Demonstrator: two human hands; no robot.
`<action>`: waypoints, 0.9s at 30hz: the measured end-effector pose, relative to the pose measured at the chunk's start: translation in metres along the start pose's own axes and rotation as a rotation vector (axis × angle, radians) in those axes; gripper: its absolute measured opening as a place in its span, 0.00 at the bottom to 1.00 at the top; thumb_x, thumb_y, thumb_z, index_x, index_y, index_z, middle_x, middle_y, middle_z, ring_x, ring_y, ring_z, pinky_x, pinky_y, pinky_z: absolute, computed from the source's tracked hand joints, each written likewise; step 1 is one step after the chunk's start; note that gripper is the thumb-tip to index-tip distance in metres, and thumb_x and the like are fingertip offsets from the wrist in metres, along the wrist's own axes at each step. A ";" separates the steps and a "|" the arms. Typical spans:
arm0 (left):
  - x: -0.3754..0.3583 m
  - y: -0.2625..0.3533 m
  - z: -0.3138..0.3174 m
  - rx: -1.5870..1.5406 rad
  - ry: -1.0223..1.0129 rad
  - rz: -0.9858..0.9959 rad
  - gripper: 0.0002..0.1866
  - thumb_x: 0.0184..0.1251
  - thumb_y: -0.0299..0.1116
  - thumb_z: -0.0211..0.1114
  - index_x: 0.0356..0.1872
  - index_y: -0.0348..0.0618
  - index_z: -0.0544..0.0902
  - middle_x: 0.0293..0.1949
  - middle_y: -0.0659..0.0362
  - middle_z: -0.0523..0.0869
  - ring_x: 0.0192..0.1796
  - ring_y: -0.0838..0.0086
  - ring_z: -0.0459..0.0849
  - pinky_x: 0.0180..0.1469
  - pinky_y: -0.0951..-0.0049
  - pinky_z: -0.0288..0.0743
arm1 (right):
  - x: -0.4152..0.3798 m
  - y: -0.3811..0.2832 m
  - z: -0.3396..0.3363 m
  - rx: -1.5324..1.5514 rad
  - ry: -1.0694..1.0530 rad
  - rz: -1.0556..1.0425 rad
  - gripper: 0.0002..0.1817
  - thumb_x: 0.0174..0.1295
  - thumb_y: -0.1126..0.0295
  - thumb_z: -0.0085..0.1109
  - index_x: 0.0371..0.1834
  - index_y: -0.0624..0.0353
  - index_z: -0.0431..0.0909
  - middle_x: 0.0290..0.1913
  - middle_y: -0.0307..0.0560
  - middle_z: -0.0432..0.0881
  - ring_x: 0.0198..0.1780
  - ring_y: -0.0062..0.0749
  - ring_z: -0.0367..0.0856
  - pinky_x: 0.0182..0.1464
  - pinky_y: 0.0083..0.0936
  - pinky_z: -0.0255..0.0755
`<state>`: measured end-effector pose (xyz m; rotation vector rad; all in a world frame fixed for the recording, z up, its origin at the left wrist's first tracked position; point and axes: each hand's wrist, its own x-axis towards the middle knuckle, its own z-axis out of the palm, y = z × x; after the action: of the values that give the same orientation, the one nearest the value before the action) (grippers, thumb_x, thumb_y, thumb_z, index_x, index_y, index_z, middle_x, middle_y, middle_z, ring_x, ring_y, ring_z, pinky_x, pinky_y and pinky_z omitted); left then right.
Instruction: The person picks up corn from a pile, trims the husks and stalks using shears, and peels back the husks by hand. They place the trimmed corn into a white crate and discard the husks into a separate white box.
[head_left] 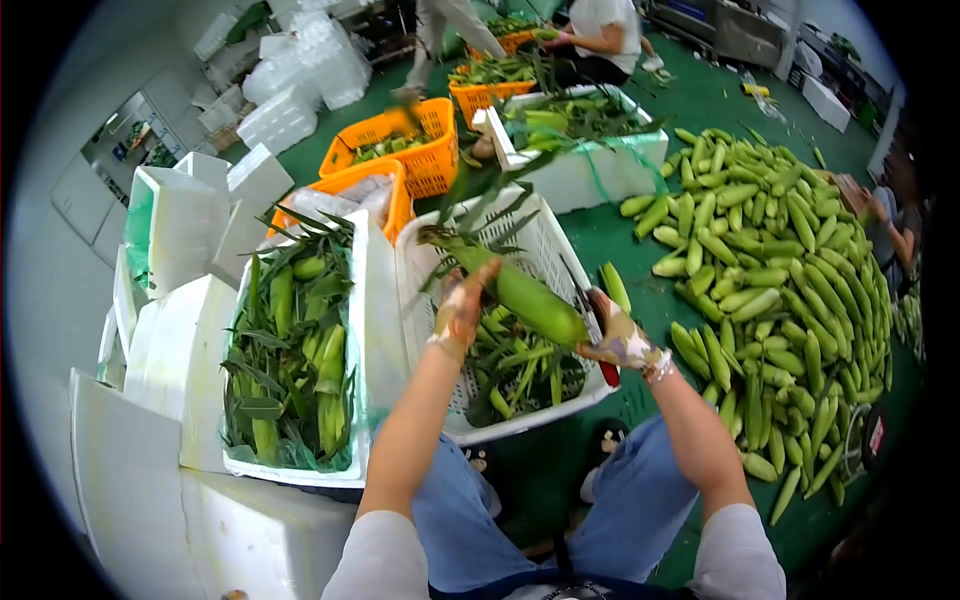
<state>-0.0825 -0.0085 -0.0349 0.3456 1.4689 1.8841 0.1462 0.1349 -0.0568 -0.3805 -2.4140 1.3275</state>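
My left hand is closed around a large green ear of corn in its husk, gripping it near its leafy end. The ear slants down to the right above a white slotted basket. Pressed near the ear's lower right end is my right hand, in a stained, patterned glove. It also grips what looks like a red-handled knife; its thin dark blade points up and away, and the fingers partly hide it. Torn green husks and leaves lie in the basket below.
A large heap of husked-green corn covers the floor at right. A foam box of corn stands at left, another foam box ahead. Orange crates stand farther back. White foam boxes pile up at left. Other people are nearby.
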 end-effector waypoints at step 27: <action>0.106 -0.122 -0.152 -0.513 0.554 0.135 0.17 0.68 0.40 0.53 0.51 0.40 0.74 0.45 0.55 0.79 0.40 0.68 0.80 0.41 0.67 0.78 | 0.020 0.008 0.107 0.551 0.107 0.317 0.37 0.46 0.55 0.72 0.49 0.70 0.64 0.38 0.50 0.75 0.40 0.33 0.73 0.47 0.27 0.69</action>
<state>-0.2045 -0.0366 -0.2182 -0.3556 1.2334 2.5074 0.0830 0.0663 -0.1127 -0.6699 -1.8455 1.9727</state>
